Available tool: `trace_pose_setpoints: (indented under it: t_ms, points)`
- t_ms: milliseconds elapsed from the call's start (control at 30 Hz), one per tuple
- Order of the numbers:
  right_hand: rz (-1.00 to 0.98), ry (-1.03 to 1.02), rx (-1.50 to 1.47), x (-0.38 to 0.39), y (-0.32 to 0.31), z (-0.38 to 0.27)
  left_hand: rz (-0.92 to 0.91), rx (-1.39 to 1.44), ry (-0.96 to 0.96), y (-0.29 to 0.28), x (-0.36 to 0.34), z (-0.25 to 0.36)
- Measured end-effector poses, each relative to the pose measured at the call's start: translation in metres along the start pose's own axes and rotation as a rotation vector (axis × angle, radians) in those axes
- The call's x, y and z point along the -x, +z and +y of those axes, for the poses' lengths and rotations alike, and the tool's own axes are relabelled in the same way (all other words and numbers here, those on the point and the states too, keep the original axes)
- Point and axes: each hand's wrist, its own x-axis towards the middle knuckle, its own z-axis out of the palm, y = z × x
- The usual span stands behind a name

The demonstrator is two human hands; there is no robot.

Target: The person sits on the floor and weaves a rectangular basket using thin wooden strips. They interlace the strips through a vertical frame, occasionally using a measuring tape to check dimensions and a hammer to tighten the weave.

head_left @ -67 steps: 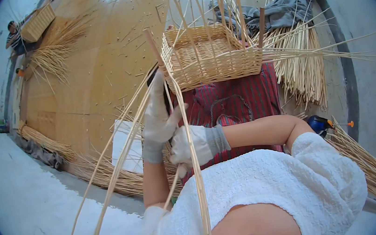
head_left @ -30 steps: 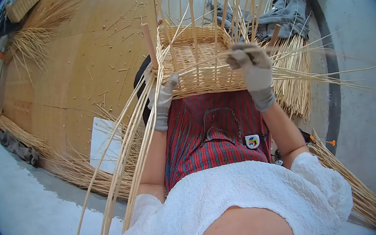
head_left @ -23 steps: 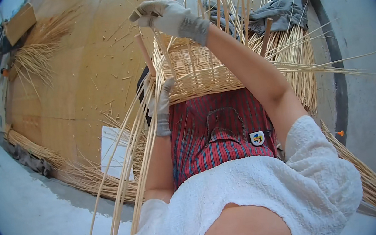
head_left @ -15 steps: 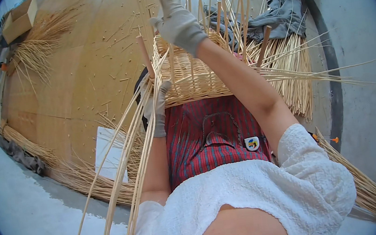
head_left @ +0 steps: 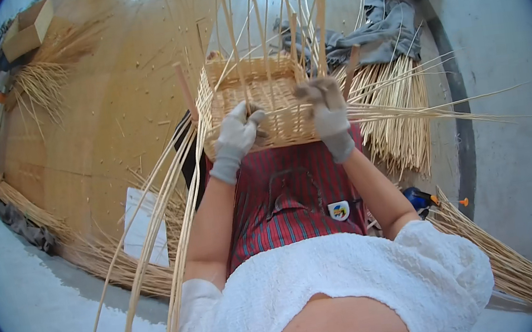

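Note:
A shallow pale wicker basket (head_left: 269, 79) rests on my lap, its long upright stakes (head_left: 286, 4) rising away from me. Wooden pegs stand at its corners, among them a left peg (head_left: 186, 93) and a right peg (head_left: 351, 66). My left hand (head_left: 236, 138), in a white-and-grey work glove, closes on the near wall left of its middle, beside an upright stake. My right hand (head_left: 329, 115), gloved alike, is at the near right corner. Its fingers look curled but blurred; what lies in them, if anything, is hidden.
Long loose canes (head_left: 156, 246) trail from the left corner past my arm; others (head_left: 431, 106) stick out right. A cane bundle (head_left: 400, 123) lies under grey cloth (head_left: 373, 37). Left are white paper (head_left: 145, 224) and a cardboard box (head_left: 29, 29). Scraps litter the wooden board (head_left: 93, 107).
My right hand has come down from above the basket's far side to its near right corner. My left hand has moved from the left corner rightward onto the near wall.

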Motion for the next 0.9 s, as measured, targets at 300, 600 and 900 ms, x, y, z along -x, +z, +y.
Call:
trace_pose_setpoints:
  t_ms: [300, 600, 900]
  points:
    - [-0.113, -0.399, 0.067, -0.019, 0.010, 0.002, 0.047, 0.080, 0.015, -0.002, -0.010, -0.024]
    - [0.029, -0.196, -0.185, 0.039, -0.005, 0.007, 0.377, -0.647, 0.223, 0.012, -0.038, 0.003]
    - [0.428, 0.082, -0.476, 0.031, -0.112, 0.025, 0.327, -0.087, 0.752, 0.040, 0.000, 0.003]
